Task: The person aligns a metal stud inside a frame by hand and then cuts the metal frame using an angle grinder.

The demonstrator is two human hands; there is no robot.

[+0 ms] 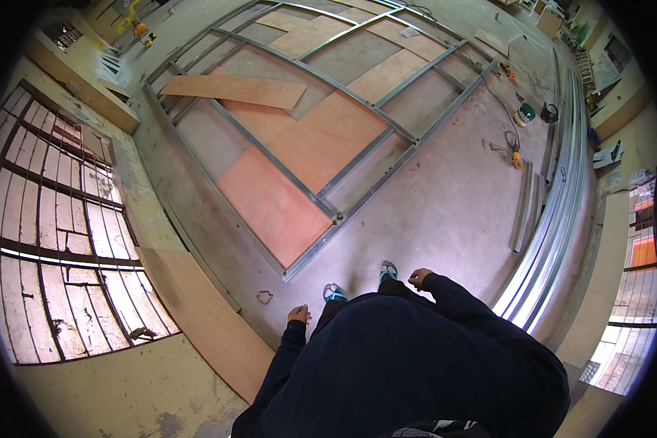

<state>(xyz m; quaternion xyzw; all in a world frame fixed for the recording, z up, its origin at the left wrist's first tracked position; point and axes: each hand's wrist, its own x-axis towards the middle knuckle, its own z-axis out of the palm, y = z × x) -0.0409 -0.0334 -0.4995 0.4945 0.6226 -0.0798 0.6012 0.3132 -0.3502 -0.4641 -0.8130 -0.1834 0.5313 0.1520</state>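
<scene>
My left hand point(299, 314) hangs low beside my body, its fingers curled and nothing visible in them. On the other side my right hand point(419, 277) is also loosely closed, with no object showing. Neither hand touches anything. Ahead of my shoes lies a large metal stud frame point(263, 160) flat on the floor, its nearest corner just beyond my feet. Reddish plywood panels point(277, 208) fill some of its bays. Across the frame's left part rests a loose plywood strip point(233, 91), set at an angle.
Long metal channels point(562, 226) run along the right wall, with shorter channel pieces point(525, 212) beside them. An orange-and-black power tool point(517, 157) and a bucket point(524, 114) stand nearby. A plywood board point(204, 306) lies along the left wall under a barred window point(73, 233).
</scene>
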